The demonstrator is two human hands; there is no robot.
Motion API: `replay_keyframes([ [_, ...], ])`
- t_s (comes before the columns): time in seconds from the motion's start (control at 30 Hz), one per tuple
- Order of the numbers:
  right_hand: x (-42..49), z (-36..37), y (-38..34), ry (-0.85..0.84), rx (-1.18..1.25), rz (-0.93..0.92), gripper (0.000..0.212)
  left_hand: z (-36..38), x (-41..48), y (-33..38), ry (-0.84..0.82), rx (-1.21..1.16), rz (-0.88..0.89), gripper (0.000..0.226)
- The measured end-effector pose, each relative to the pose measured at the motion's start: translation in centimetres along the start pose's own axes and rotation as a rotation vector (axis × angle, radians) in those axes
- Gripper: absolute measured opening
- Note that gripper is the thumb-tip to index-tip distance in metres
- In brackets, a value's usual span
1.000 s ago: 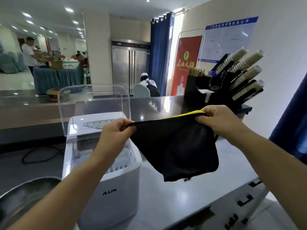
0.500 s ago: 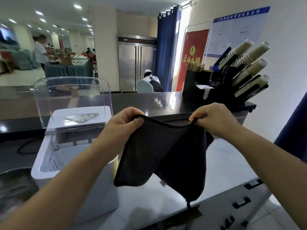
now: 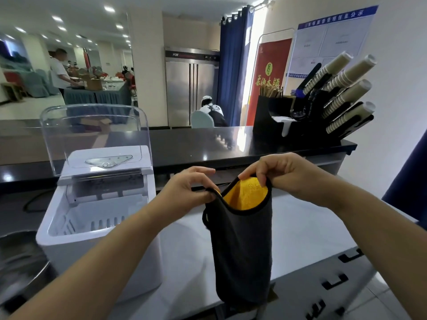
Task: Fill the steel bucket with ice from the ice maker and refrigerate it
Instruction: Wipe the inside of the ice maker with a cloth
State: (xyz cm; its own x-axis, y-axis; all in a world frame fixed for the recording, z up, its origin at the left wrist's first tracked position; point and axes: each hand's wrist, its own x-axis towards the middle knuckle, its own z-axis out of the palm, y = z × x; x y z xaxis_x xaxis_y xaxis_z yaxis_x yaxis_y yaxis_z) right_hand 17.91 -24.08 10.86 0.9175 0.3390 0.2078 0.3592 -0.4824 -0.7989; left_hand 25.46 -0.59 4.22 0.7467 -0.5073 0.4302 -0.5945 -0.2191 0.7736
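The left hand point(image 3: 189, 188) and right hand point(image 3: 284, 174) each pinch the top hem of a black, yellow-lined cloth point(image 3: 245, 250) hanging over the desk point(image 3: 300, 239); the ice maker point(image 3: 97, 227) stands at nine o'clock.

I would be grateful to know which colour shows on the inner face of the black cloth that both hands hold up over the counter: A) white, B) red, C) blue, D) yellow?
D: the left hand and right hand pinch the top edge of the black cloth, and its opened inner face is yellow.
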Motion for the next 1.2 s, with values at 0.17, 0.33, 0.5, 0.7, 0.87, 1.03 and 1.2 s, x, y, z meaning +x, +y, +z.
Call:
replay_keyframes([
  [0.17, 0.3, 0.2, -0.7, 0.046, 0.014, -0.044, 0.029, 0.9, -1.0, -1.0, 0.001, -0.143, -0.103, 0.024],
  [0.33, 0.9, 0.3, -1.2, 0.088, 0.027, -0.087, 0.03, 1.8, -1.9, -1.4, 0.161, -0.218, -0.138, 0.024],
  [0.5, 1.8, 0.9, -1.3, 0.135, -0.046, -0.115, 0.03, 2.7, -2.6, -2.0, 0.209, -0.17, -0.116, 0.024],
  [0.7, 2.1, 0.5, -0.8, 0.164, -0.073, -0.104, 0.032, 2.2, -2.0, -2.6, 0.319, -0.122, -0.171, 0.022],
  [0.87, 2.5, 0.1, 0.7, 0.248, -0.277, -0.068, 0.042, 0.5, -0.6, -2.8, 0.208, 0.085, -0.181, 0.028],
  [1.03, 1.9, -0.9, 2.5, 0.125, -0.485, 0.044, 0.03, -1.5, 0.6, -2.0, 0.081, 0.182, -0.183, 0.035],
  [1.2, 1.4, -1.0, 2.7, 0.083, -0.606, 0.004, 0.02, -3.0, 1.2, -0.5, -0.042, 0.059, -0.219, 0.033],
])
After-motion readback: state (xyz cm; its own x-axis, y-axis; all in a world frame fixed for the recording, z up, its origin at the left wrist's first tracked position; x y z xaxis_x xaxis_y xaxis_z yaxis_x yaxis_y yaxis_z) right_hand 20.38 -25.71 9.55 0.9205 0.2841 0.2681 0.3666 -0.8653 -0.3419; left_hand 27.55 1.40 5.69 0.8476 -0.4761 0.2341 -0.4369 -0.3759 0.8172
